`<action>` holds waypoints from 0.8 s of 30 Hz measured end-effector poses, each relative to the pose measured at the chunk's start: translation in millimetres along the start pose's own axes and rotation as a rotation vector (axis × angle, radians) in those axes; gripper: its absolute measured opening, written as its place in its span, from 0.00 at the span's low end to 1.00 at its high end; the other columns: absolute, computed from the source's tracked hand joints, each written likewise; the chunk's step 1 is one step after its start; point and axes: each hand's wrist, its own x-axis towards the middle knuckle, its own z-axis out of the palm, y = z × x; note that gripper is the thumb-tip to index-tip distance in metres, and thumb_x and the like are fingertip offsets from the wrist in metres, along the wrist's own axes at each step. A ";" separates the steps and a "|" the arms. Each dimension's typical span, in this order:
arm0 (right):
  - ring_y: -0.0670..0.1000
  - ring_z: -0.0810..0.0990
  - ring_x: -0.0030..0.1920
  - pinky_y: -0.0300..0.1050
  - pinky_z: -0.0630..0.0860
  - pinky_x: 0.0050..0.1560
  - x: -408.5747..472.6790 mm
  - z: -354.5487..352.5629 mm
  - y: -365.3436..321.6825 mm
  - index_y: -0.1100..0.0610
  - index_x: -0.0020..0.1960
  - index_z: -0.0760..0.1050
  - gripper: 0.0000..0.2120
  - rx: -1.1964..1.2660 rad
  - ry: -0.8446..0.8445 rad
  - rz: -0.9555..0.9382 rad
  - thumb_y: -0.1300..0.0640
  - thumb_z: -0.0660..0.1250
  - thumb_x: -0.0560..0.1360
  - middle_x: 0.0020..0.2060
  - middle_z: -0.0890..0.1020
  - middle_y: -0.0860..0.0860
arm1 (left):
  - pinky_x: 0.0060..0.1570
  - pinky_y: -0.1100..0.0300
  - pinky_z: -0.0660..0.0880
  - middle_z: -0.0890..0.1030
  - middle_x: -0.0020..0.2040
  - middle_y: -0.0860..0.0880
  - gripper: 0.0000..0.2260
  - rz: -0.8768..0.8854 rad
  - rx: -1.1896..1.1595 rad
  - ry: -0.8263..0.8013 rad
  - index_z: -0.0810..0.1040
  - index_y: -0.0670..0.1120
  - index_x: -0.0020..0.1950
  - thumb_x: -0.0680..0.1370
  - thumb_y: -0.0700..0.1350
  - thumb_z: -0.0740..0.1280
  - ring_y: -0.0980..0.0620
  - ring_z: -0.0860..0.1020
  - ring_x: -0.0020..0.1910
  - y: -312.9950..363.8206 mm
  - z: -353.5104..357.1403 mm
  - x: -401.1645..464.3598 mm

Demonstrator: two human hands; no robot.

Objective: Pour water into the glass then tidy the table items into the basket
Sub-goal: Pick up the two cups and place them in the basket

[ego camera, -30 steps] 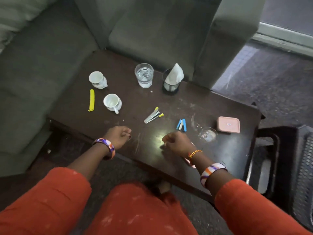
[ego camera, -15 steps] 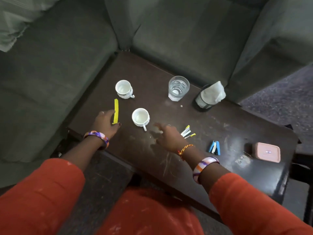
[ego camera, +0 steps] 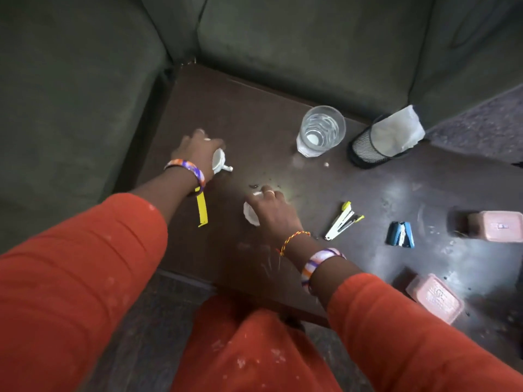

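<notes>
My left hand (ego camera: 198,152) is closed over the far white cup (ego camera: 220,164) at the left of the dark table (ego camera: 283,117); only the cup's rim and handle show. Nearer the front edge, my right hand (ego camera: 273,212) grips the second white cup (ego camera: 250,215), mostly hidden under my fingers. A glass (ego camera: 321,131) holding water stands at the back. A yellow strip (ego camera: 202,210) lies under my left wrist. To the right lie a white and yellow stapler (ego camera: 343,222) and a blue stapler (ego camera: 400,234). No basket is in sight.
A black mesh holder (ego camera: 368,149) with a white tissue (ego camera: 394,132) stands at the back right. One pink box (ego camera: 495,226) sits at the right edge, another pink box (ego camera: 434,298) near the front right. A grey sofa (ego camera: 283,38) surrounds the table's back and left.
Both hands moved forward and left from the front edge. The left passed the yellow strip and closed on the far cup; the right closed on the near cup. My view swung left.
</notes>
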 end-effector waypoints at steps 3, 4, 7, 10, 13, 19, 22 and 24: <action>0.61 0.68 0.64 0.54 0.76 0.50 -23.9 0.2 19.7 0.51 0.66 0.64 0.27 0.060 0.038 0.036 0.64 0.66 0.70 0.65 0.67 0.59 | 0.54 0.45 0.74 0.68 0.65 0.42 0.20 0.014 -0.017 0.034 0.74 0.53 0.61 0.70 0.43 0.68 0.35 0.68 0.60 8.2 2.1 -22.0; 0.61 0.67 0.64 0.54 0.75 0.51 -35.3 -0.9 26.9 0.50 0.66 0.64 0.27 0.096 0.054 0.057 0.63 0.66 0.70 0.65 0.67 0.58 | 0.54 0.45 0.74 0.68 0.65 0.43 0.21 0.024 -0.030 0.047 0.74 0.54 0.61 0.69 0.42 0.68 0.36 0.68 0.61 14.6 2.9 -32.6; 0.60 0.68 0.65 0.53 0.74 0.53 -77.3 -10.7 49.9 0.48 0.68 0.63 0.28 0.167 0.123 0.122 0.57 0.67 0.71 0.65 0.68 0.56 | 0.54 0.48 0.74 0.69 0.65 0.46 0.24 0.066 -0.088 0.108 0.74 0.55 0.63 0.68 0.42 0.69 0.40 0.67 0.62 49.7 7.4 -69.7; 0.58 0.70 0.64 0.53 0.74 0.52 -127.0 -21.1 76.6 0.46 0.67 0.63 0.29 0.153 0.187 0.190 0.51 0.69 0.69 0.64 0.70 0.54 | 0.59 0.48 0.72 0.71 0.64 0.45 0.30 0.185 -0.133 0.096 0.70 0.54 0.67 0.65 0.47 0.69 0.39 0.69 0.62 107.9 17.2 -105.5; 0.59 0.73 0.62 0.52 0.74 0.51 -185.6 -31.3 110.2 0.47 0.65 0.65 0.27 0.160 0.282 0.242 0.44 0.67 0.69 0.61 0.73 0.54 | 0.61 0.46 0.71 0.72 0.66 0.44 0.34 0.332 -0.110 0.026 0.66 0.48 0.70 0.64 0.48 0.70 0.39 0.69 0.64 182.7 32.1 -134.2; 0.60 0.75 0.58 0.50 0.74 0.51 -332.5 -47.6 209.2 0.50 0.64 0.64 0.28 0.181 0.412 0.369 0.40 0.66 0.69 0.56 0.76 0.56 | 0.60 0.49 0.73 0.71 0.66 0.49 0.27 0.601 0.019 -0.032 0.70 0.51 0.66 0.68 0.52 0.70 0.44 0.70 0.63 354.6 55.5 -195.0; 0.60 0.76 0.56 0.51 0.74 0.51 -404.3 -61.2 258.3 0.52 0.61 0.67 0.26 0.168 0.422 0.429 0.46 0.69 0.67 0.55 0.73 0.56 | 0.58 0.49 0.74 0.70 0.63 0.47 0.28 0.735 0.042 -0.041 0.71 0.54 0.65 0.66 0.49 0.72 0.44 0.71 0.61 434.5 59.8 -218.5; 0.61 0.77 0.55 0.51 0.74 0.52 -444.3 -74.5 288.9 0.52 0.61 0.68 0.27 0.156 0.440 0.478 0.48 0.70 0.65 0.55 0.73 0.57 | 0.58 0.47 0.74 0.69 0.62 0.46 0.29 0.799 0.054 -0.030 0.71 0.55 0.65 0.65 0.50 0.72 0.43 0.71 0.61 483.0 55.7 -232.0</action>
